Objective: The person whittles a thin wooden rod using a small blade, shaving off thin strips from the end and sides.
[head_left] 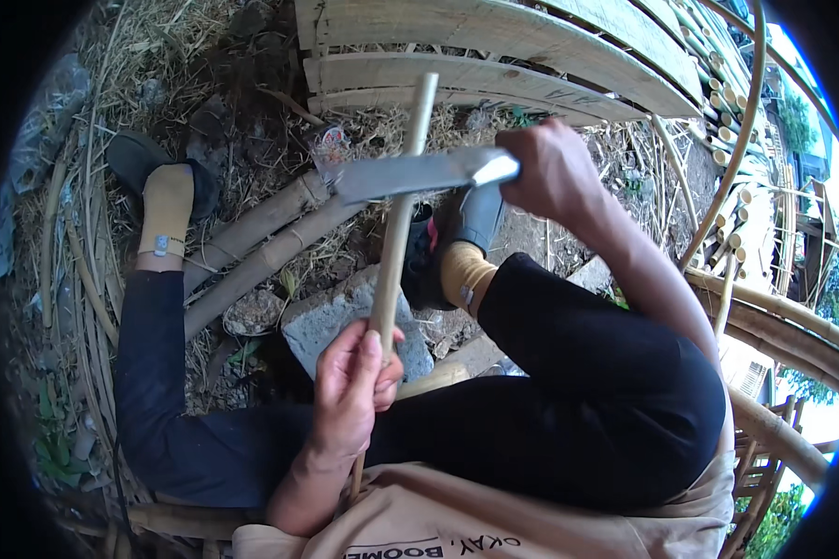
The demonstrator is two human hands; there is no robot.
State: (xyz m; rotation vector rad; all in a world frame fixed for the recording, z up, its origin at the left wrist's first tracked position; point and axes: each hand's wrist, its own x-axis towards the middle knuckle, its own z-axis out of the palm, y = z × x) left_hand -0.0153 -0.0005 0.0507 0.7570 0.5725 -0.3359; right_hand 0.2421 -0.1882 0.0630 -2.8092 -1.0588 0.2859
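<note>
the left hand point(350, 396) is closed tight around the low end of a long thin pale bamboo stick point(401, 214). the stick points up and away from the person, almost straight, leaning a little to the right at the top. its long line runs from the lap out toward the wooden planks point(494, 74) ahead.

the right hand point(550, 172) is closed around the handle of a big flat grey metal knife point(419, 174). the blade lies sideways, pointing to the left, and it crosses the stick high up, well above the left hand. the blade looks like it touches the stick, but it is hard to be sure. so the knife hand is farther out and to the right, and the stick hand is close to the body, low on the stick.

the person sits low with bent knees in black trousers point(578, 391), with tan socks and dark shoes. under the stick lies a grey flat stone block point(331, 321). two thick brown bamboo poles point(261, 247) lie slanted on the ground between the feet. the ground is dirt with dry straw. more bamboo poles are stacked on the right side, outdoors, with green leaves far off.
</note>
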